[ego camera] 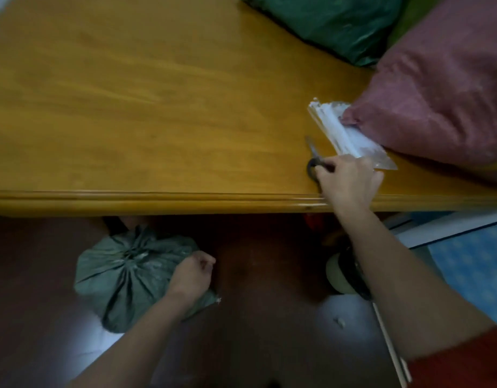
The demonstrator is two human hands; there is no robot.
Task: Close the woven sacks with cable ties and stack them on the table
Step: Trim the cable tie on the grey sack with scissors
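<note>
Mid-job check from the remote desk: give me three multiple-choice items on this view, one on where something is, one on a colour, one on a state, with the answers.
1. Where is the grey-green sack that the left hand grips?
A. On the floor by the table edge
B. On top of the table
C. On top of the pink sack

2. What colour is the sack beside the bag of cable ties?
A. Blue
B. Pink
C. White

3. What is the state of the grey-green sack's mouth?
A. Wide open
B. Folded flat
C. Gathered to a bunched neck

Answers:
1. A, it sits below the table on the dark floor.
2. B, the woven sack overlapping the tie bag is pink.
3. C, its folds converge to one bunched point on top.

The right hand rests on the scissors.
</note>
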